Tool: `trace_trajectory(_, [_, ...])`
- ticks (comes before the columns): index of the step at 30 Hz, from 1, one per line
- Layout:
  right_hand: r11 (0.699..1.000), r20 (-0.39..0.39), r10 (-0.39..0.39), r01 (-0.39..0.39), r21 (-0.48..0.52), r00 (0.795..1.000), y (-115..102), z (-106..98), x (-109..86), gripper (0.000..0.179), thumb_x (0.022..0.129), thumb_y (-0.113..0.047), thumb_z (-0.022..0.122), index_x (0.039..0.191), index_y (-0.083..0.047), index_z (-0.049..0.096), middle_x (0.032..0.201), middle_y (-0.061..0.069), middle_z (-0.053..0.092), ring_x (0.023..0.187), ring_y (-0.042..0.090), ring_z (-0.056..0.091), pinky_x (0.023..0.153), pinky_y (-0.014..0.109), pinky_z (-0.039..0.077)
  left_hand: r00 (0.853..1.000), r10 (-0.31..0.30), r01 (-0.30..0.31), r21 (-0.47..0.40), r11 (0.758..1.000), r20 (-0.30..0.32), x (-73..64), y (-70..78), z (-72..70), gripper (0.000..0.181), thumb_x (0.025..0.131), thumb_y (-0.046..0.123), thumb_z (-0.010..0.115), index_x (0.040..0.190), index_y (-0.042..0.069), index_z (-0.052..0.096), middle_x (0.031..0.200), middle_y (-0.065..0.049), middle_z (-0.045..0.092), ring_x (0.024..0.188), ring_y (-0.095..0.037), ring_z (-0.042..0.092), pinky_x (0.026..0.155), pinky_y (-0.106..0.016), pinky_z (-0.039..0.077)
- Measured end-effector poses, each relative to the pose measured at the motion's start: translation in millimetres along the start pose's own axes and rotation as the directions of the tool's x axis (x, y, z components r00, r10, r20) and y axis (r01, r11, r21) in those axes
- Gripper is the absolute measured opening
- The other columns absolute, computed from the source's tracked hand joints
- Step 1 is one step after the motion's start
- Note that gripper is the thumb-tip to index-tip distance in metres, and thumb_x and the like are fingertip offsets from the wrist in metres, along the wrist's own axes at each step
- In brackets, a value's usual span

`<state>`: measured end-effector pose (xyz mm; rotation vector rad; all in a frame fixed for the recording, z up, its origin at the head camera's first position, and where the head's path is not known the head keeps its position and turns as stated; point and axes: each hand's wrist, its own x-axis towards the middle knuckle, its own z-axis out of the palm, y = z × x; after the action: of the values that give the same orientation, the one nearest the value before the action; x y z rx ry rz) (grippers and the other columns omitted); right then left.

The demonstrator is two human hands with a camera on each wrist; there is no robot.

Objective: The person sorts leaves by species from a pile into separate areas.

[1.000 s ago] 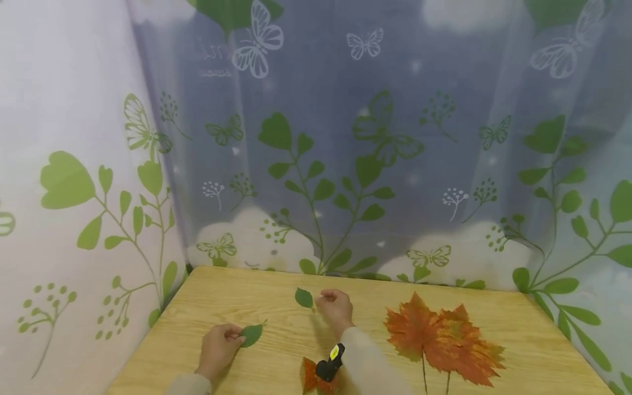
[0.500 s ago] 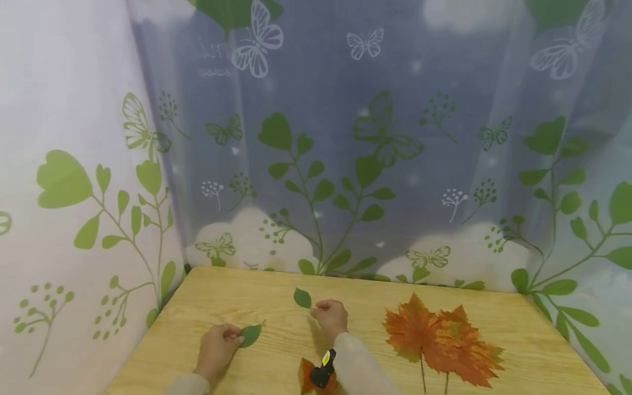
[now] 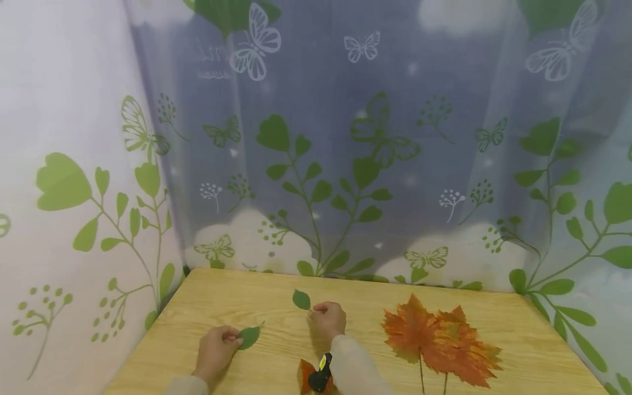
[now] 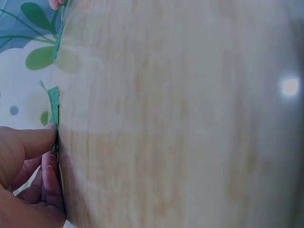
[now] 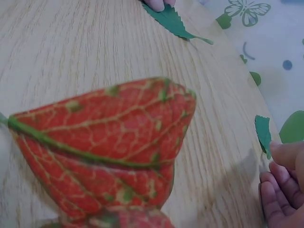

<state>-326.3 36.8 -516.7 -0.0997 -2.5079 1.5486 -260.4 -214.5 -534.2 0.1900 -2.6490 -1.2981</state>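
Observation:
In the head view, my left hand [image 3: 216, 350] pinches a toothed green leaf [image 3: 249, 337] by its left end, the thin stem pointing away to the right. The left wrist view shows the thumb [image 4: 35, 142] lying over that leaf [image 4: 54, 102]. Farther back, a second green leaf [image 3: 301, 299] lies to the left of my right hand [image 3: 329, 320]. The fingertips pinch this leaf at its short stem, though the exact contact is small and partly hidden. Large in the right wrist view is a red, leaf-like piece [image 5: 109, 137] with green veins, held by neither hand.
Two orange maple leaves [image 3: 439, 345] with dark stems overlap on the right of the wooden table [image 3: 237, 291]. A black wrist camera [image 3: 321, 378] partly covers the red piece near the front. Printed curtains [image 3: 316, 164] hang behind the table and along the sides.
My right hand has moved slightly nearer and to the left, its fingertips coming to the far leaf's stem. The left hand and its leaf have barely moved.

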Motion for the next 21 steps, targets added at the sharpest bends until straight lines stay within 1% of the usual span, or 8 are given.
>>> trace_trajectory(7, [0.999, -0.012, 0.006, -0.007, -0.046, 1.000, 0.3, 3.9, 1.5, 0.011, 0.076, -0.008, 0.075, 0.085, -0.001, 0.073, 0.076, 0.005, 0.067, 0.072, 0.021, 0.061, 0.066, 0.037, 0.051, 1.000, 0.007, -0.007, 0.002, 1.000, -0.003, 0.0, 0.4, -0.1, 0.013, 0.079, 0.002, 0.073, 0.090, -0.004, 0.069, 0.079, -0.004, 0.064, 0.074, -0.016, 0.059, 0.068, -0.031, 0.054])
trace_trajectory(14, [0.997, -0.004, -0.019, 0.018, -0.072, 1.000, -0.6, 5.3, -0.2, 0.010, 0.078, -0.006, 0.075, 0.085, 0.000, 0.072, 0.074, 0.005, 0.066, 0.068, 0.020, 0.060, 0.061, 0.035, 0.050, 1.000, 0.006, -0.006, 0.005, 1.000, -0.009, 0.0, 0.9, 0.5, 0.013, 0.079, 0.001, 0.073, 0.090, -0.003, 0.069, 0.079, -0.004, 0.064, 0.074, -0.016, 0.059, 0.067, -0.030, 0.054])
trace_trajectory(21, [0.996, -0.037, -0.028, 0.025, -0.085, 0.999, 5.0, 10.9, 1.5, 0.009, 0.076, -0.009, 0.077, 0.081, -0.003, 0.071, 0.072, 0.003, 0.065, 0.067, 0.019, 0.059, 0.061, 0.035, 0.050, 1.000, 0.001, -0.001, 0.018, 1.000, -0.020, 0.0, -0.2, 0.7, 0.013, 0.078, 0.002, 0.074, 0.090, -0.002, 0.069, 0.079, -0.003, 0.064, 0.074, -0.015, 0.059, 0.066, -0.030, 0.053])
